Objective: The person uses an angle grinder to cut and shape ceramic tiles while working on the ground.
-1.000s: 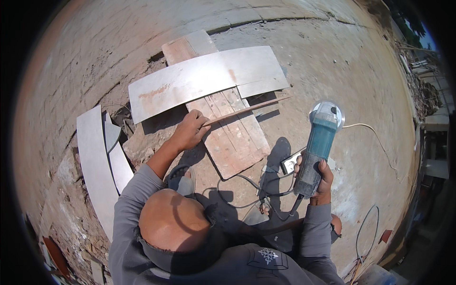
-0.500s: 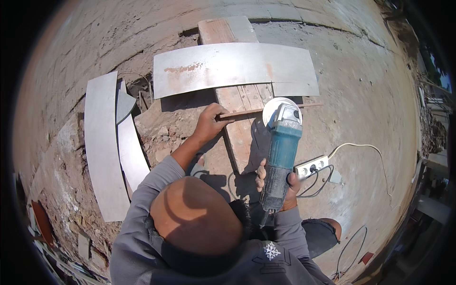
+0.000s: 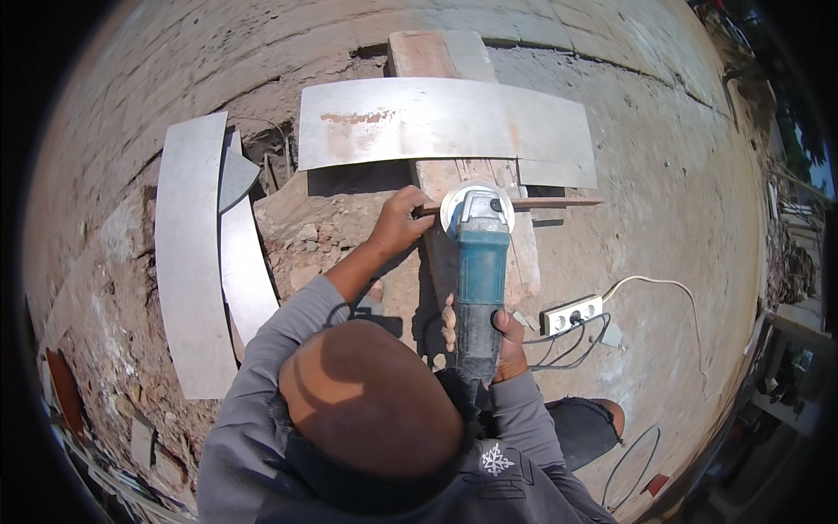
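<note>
My right hand (image 3: pixel 506 348) is closed around the dark body of a teal angle grinder (image 3: pixel 483 266). The grinder's pale round disc or guard (image 3: pixel 449 210) lies over a thin brown strip (image 3: pixel 559 202), hiding part of it; I cannot tell whether the disc touches it. With bent fingers, my left hand (image 3: pixel 403 222) pinches the strip's left end. The strip crosses a thick, dusty wooden beam (image 3: pixel 524 253) on the ground. Beyond it, a wide silvery metal sheet (image 3: pixel 454 118) rests across the same beam.
To the left lie a long metal sheet (image 3: pixel 188 262), a narrower sheet (image 3: pixel 244 279) and a grey offcut (image 3: pixel 237 179). A white power strip (image 3: pixel 572 314) with a plugged-in black cord stands right of the grinder. Rubble (image 3: pixel 305 249) lies beside the beam.
The grinder has moved left along the brown strip, and its body now points more straight away from me. The left hand keeps its pinch on the strip, whose right end has swung slightly nearer.
</note>
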Tool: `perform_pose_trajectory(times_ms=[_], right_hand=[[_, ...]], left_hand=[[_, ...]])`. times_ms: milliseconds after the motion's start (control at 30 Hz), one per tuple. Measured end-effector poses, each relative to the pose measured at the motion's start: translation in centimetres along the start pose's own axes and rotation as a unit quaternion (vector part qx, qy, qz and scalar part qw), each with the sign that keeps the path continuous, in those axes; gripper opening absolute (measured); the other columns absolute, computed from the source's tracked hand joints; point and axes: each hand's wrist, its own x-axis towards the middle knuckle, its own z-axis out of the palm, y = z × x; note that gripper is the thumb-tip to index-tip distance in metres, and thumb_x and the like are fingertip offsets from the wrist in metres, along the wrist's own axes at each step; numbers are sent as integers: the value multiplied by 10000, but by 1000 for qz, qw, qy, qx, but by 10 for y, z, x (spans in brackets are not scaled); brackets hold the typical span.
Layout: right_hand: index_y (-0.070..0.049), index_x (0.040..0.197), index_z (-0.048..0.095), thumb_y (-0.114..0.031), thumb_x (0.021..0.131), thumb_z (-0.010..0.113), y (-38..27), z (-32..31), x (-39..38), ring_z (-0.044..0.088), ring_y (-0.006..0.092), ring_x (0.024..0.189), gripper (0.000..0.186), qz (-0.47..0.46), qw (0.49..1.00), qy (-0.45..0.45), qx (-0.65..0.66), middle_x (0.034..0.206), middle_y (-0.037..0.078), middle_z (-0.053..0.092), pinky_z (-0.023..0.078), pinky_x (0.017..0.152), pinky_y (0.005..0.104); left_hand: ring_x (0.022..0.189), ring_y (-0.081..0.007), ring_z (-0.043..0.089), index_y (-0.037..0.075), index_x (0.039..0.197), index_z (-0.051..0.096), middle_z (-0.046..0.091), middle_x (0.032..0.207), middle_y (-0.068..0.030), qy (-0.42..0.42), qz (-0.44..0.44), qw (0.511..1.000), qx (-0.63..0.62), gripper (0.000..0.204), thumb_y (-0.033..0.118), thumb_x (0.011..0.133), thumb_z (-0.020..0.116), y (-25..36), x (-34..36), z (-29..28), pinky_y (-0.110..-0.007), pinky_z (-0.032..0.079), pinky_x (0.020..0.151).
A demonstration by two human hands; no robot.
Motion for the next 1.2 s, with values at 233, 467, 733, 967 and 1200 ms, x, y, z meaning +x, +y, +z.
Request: perform_pose_trajectory(times_ms=[233,467,733,967,1200], right_hand=[[94,1283,458,-461,785,743,6,-1,8,664,281,841,798,19,1000,4,-11,1011,207,617,575,742,378],[88,1286,461,-440,797,743,8,2,9,671,276,843,773,23,1000,0,-12,1030,205,625,577,751,383],[92,1281,459,-464,800,734,0,-4,2,663,282,854,784,-12,1000,2,-6,1028,203,613,578,748,376],[83,1282,459,-458,813,721,-17,-7,-5,665,282,857,762,-48,998,11,30,1029,202,613,581,762,380],[88,1257,476,-456,821,721,-32,-15,-11,640,318,880,740,-101,994,22,37,1019,211,605,592,732,399]], left_hand=[[762,-247,587,-2,883,658,572,832,-100,11,-3,1000,-20,171,-15,715,686,-2,-1,1,-323,475,695],[750,-260,583,6,887,657,568,826,-112,29,14,999,-5,168,0,722,691,-4,-2,3,-329,471,686],[734,-249,567,-14,844,645,547,784,-102,6,-19,1000,13,201,65,721,783,3,0,1,-341,458,669],[713,-238,552,-20,815,642,544,775,-94,1,-19,999,38,322,194,715,861,8,2,1,-353,447,647],[736,-197,576,-3,833,669,584,804,-70,3,3,997,75,293,194,722,856,7,1,0,-319,463,663]])
